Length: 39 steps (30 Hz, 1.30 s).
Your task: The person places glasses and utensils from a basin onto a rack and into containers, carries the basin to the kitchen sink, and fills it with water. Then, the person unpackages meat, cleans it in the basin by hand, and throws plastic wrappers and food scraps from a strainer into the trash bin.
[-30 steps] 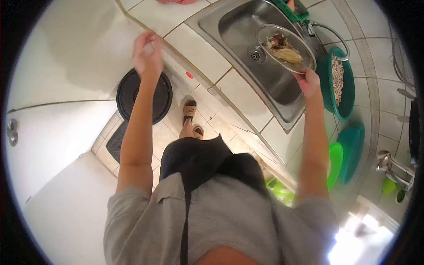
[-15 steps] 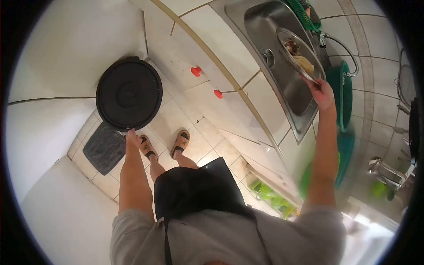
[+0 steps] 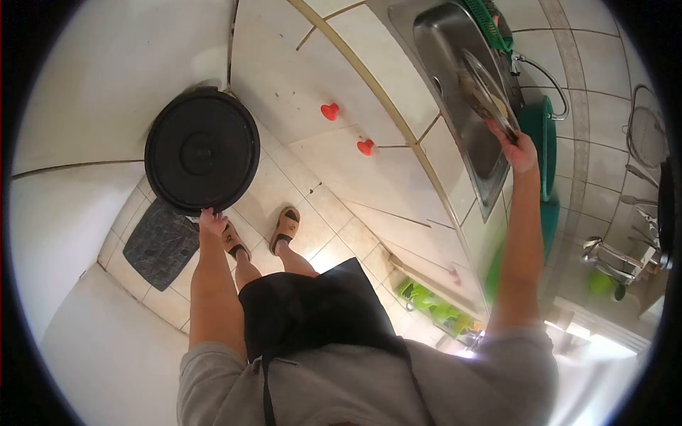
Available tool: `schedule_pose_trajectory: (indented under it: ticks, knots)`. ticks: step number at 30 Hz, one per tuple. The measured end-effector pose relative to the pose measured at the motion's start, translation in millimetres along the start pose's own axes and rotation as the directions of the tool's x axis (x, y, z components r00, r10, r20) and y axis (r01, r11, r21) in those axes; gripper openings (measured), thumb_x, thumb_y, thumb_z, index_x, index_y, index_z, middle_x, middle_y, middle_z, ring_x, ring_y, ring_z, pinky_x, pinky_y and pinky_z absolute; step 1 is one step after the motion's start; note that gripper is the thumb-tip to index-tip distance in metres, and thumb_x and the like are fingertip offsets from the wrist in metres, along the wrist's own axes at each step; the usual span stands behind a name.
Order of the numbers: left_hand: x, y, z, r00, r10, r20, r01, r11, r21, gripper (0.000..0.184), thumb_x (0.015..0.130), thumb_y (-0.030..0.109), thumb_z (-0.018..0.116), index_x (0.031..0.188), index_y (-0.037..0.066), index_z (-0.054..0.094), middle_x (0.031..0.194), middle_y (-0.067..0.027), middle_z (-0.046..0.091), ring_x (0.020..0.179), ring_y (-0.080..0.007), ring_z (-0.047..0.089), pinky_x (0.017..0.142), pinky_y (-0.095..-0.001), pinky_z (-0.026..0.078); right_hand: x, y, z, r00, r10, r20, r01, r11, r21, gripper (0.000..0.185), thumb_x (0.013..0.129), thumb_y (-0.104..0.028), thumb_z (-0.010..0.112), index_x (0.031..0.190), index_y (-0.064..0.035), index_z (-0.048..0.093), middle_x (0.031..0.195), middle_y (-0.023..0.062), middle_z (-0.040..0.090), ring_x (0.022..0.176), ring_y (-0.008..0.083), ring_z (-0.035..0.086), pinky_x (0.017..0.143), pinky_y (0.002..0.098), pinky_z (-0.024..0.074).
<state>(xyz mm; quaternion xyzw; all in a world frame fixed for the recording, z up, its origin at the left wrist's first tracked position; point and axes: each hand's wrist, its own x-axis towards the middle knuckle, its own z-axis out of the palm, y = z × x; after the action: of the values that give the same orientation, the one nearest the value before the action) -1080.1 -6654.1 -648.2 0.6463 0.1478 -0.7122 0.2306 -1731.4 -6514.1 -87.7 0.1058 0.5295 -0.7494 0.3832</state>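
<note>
My left hand [image 3: 212, 220] grips the near rim of a round black lid [image 3: 199, 153] on a bin standing in the corner on the floor. My right hand [image 3: 520, 150] holds the near edge of a clear bowl [image 3: 490, 96] over the steel sink [image 3: 446, 44]. The bowl is seen tilted, and the pale and brown scraps in it show only in part through its side.
A green basket [image 3: 490, 21] and a faucet hose [image 3: 550, 79] are by the sink, with a green basin [image 3: 547, 145] beside it. Red knobs [image 3: 329, 111] stick out from the cabinet front. A dark mat [image 3: 162, 245] lies on the floor.
My left hand has come down from beside the counter to the black lid and taken hold of its rim. The bowl in my right hand has become more steeply tilted in view.
</note>
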Motion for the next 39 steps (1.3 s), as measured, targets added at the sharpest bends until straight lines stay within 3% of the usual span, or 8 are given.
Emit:
schedule_pose_trajectory:
  ticks: [3, 8, 15, 20, 28, 31, 35, 39]
  knots:
    - [8, 1, -8, 0.985, -0.011, 0.172, 0.015, 1.000, -0.022, 0.036, 0.097, 0.031, 0.049, 0.131, 0.022, 0.044, 0.129, 0.0037, 0.047, 0.112, -0.0201, 0.047, 0.094, -0.0507, 0.038, -1, 0, 2, 1.000, -0.025, -0.016, 0.025, 1.000, 0.009, 0.045, 0.094, 0.003, 0.018, 0.137, 0.0182, 0.019, 0.141, 0.0389, 0.025, 0.130, 0.0553, 0.029, 0.108, 0.0611, 0.0351]
    - [-18, -9, 10, 0.999, 0.039, -0.024, -0.044, 0.966, -0.255, 0.032, 0.090, 0.031, 0.064, 0.119, 0.023, 0.053, 0.105, 0.0053, 0.056, 0.093, -0.0122, 0.051, 0.081, -0.0329, 0.042, -4, 2, 9, 0.998, 0.007, -0.062, -0.005, 0.999, 0.036, 0.044, 0.095, 0.003, 0.020, 0.136, 0.0189, 0.021, 0.141, 0.0376, 0.027, 0.132, 0.0528, 0.028, 0.111, 0.0595, 0.0321]
    - [-99, -6, 32, 0.989, 0.135, 0.062, -0.118, 0.970, -0.214, 0.041, 0.081, 0.029, 0.077, 0.115, 0.017, 0.058, 0.108, 0.0035, 0.063, 0.088, -0.0092, 0.056, 0.073, -0.0192, 0.042, -14, 15, 28, 0.999, -0.022, -0.035, 0.022, 1.000, -0.020, 0.043, 0.096, 0.002, 0.020, 0.135, 0.0191, 0.025, 0.140, 0.0354, 0.032, 0.133, 0.0469, 0.032, 0.113, 0.0541, 0.0320]
    - [-164, 10, 53, 0.859, 0.333, 0.389, -0.183, 0.909, -0.373, 0.041, 0.086, 0.019, 0.072, 0.121, 0.005, 0.056, 0.121, -0.0062, 0.062, 0.111, -0.0188, 0.058, 0.094, -0.0277, 0.049, -7, 2, 21, 0.998, 0.054, -0.021, -0.053, 0.997, 0.049, 0.042, 0.096, 0.003, 0.021, 0.135, 0.0158, 0.029, 0.141, 0.0313, 0.034, 0.130, 0.0450, 0.037, 0.111, 0.0581, 0.0328]
    - [-230, 59, 67, 0.813, 0.418, 0.405, -0.251, 0.879, -0.405, 0.034, 0.091, 0.017, 0.065, 0.118, -0.002, 0.058, 0.120, -0.0121, 0.063, 0.110, -0.0227, 0.060, 0.095, -0.0323, 0.051, -15, -3, 31, 0.999, 0.037, 0.006, -0.037, 0.996, 0.086, 0.040, 0.096, 0.003, 0.023, 0.133, 0.0137, 0.032, 0.138, 0.0294, 0.038, 0.128, 0.0435, 0.041, 0.106, 0.0652, 0.0360]
    - [-219, 77, 22, 0.825, 0.385, 0.415, -0.257, 0.908, -0.331, 0.033, 0.091, 0.016, 0.065, 0.118, -0.001, 0.058, 0.121, -0.0111, 0.062, 0.111, -0.0216, 0.059, 0.095, -0.0318, 0.049, -20, 9, 40, 0.992, -0.041, 0.119, 0.052, 0.995, -0.083, 0.042, 0.096, 0.004, 0.025, 0.136, 0.0154, 0.028, 0.139, 0.0307, 0.036, 0.130, 0.0451, 0.037, 0.112, 0.0539, 0.0341]
    - [-275, 61, -6, 0.755, 0.405, 0.516, -0.301, 0.913, -0.277, 0.036, 0.091, 0.016, 0.065, 0.122, 0.000, 0.057, 0.125, -0.0089, 0.060, 0.113, -0.0209, 0.057, 0.095, -0.0303, 0.046, -3, 7, 26, 1.000, -0.026, -0.002, 0.026, 0.998, 0.064, 0.039, 0.099, -0.003, 0.022, 0.135, 0.0109, 0.032, 0.138, 0.0262, 0.040, 0.126, 0.0437, 0.043, 0.103, 0.0655, 0.0388]
    - [-333, 36, -45, 0.826, 0.461, 0.323, -0.400, 0.885, -0.239, 0.043, 0.091, 0.019, 0.064, 0.126, -0.004, 0.052, 0.126, -0.0134, 0.059, 0.115, -0.0222, 0.056, 0.100, -0.0328, 0.045, -13, 10, 35, 1.000, 0.001, -0.019, 0.000, 0.998, 0.055, 0.040, 0.100, -0.005, 0.020, 0.135, 0.0107, 0.031, 0.138, 0.0263, 0.039, 0.125, 0.0439, 0.044, 0.101, 0.0653, 0.0412]
